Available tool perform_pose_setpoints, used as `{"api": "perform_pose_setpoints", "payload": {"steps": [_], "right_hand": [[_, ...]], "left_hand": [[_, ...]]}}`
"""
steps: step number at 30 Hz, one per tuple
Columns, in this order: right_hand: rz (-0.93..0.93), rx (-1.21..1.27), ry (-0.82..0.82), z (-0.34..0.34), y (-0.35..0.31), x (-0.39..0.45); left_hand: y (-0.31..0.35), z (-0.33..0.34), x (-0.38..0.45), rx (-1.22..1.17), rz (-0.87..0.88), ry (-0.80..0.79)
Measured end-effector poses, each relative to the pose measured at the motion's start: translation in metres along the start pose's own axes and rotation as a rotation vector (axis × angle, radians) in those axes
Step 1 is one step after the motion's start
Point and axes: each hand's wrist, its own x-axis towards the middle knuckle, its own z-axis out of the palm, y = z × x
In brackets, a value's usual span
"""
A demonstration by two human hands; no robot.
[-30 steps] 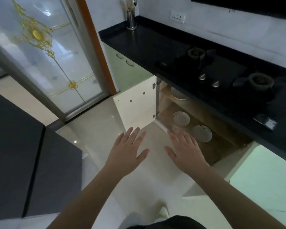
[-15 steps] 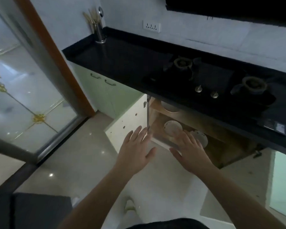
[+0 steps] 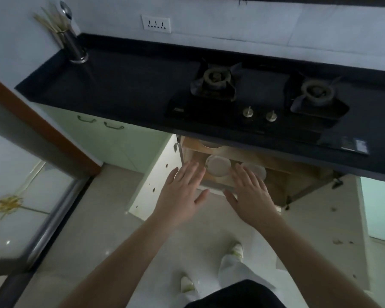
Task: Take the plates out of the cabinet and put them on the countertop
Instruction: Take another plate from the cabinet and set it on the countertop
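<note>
Under the black countertop a cabinet stands with its doors swung out. On its lower shelf lie two white plates: the left plate in full view, the right plate partly behind my right hand. A third white dish shows on the upper shelf, mostly hidden by the counter edge. My left hand and my right hand hover flat, fingers spread, in front of the lower shelf. Neither hand touches a plate.
A two-burner gas stove fills the counter's right half. A steel utensil holder stands at the back left corner. The cabinet's left door juts toward me, the right door hangs at far right. Glass sliding door on the left.
I have stepped closer and turned to face the counter. Both hands have moved forward toward the lower shelf, still spread and holding nothing.
</note>
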Motion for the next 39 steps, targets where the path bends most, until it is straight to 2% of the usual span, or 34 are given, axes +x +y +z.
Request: {"api": "perform_pose_setpoints", "payload": {"steps": [5,12,15,21,27,32,34,39], "right_hand": [[0.076,0.086,0.01,0.012,0.034,0.033],[0.009,0.079,-0.087,0.05,0.079,0.097],[-0.043,0.036,-0.135,0.075,0.085,0.125],[-0.017,0.067,-0.055,0.134,0.088,0.188],[0.032,0.088,0.101,0.205,0.101,0.233],[0.066,0.063,0.117,0.257,0.127,0.27],[0.056,0.056,0.137,0.273,0.137,0.285],[0.104,0.063,0.303,0.289,0.167,0.326]], "left_hand": [[-0.003,0.028,0.042,0.023,0.045,-0.063],[-0.015,0.083,0.1,-0.011,-0.128,-0.084],[-0.019,0.111,0.115,-0.036,-0.135,-0.12],[-0.051,0.176,0.15,-0.033,-0.135,-0.113],[-0.09,0.25,0.181,-0.033,-0.167,0.035],[-0.104,0.311,0.211,-0.101,-0.182,0.159],[-0.109,0.335,0.227,-0.129,-0.19,0.199],[-0.124,0.383,0.266,-0.201,-0.23,0.328]]}}
